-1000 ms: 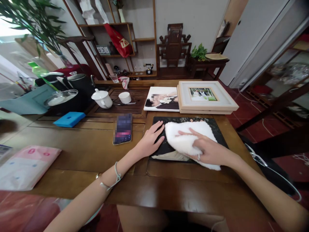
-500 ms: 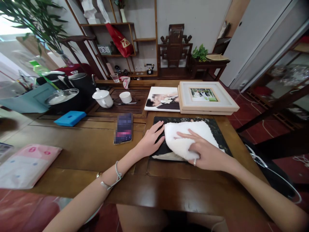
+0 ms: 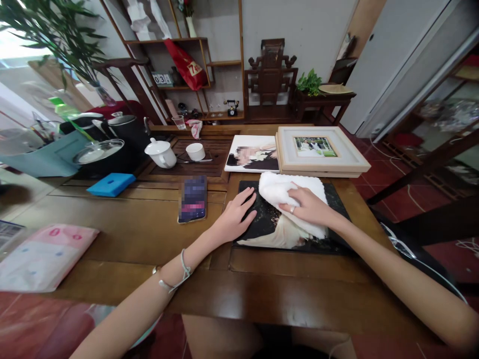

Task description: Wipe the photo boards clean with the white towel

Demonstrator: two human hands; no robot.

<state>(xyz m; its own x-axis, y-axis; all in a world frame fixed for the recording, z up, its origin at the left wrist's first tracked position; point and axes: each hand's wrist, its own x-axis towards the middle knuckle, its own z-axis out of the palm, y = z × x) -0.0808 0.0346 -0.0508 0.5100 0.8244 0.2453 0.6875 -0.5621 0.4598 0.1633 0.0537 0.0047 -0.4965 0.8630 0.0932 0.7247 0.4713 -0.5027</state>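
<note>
A dark photo print [image 3: 269, 227] lies flat on the wooden table [image 3: 149, 234] in front of me. My left hand [image 3: 235, 217] rests flat on its left edge, fingers spread, holding nothing. My right hand [image 3: 309, 205] presses a white fluffy cloth [image 3: 288, 197] onto the far part of the print, fingers curled over the cloth. The cloth covers the print's upper middle.
Beyond the print lie a second photo [image 3: 252, 153] and a stack of white picture frames [image 3: 320, 149]. A phone [image 3: 192, 199] lies left of my left hand. A tea tray with teapot [image 3: 161, 152] and cup [image 3: 195, 151], a blue sponge [image 3: 111, 184] and a pink packet [image 3: 45, 257] stand further left.
My right hand has slid the cloth away from me, from the near part of the print to its far part, uncovering the lower picture. My left hand has stayed put.
</note>
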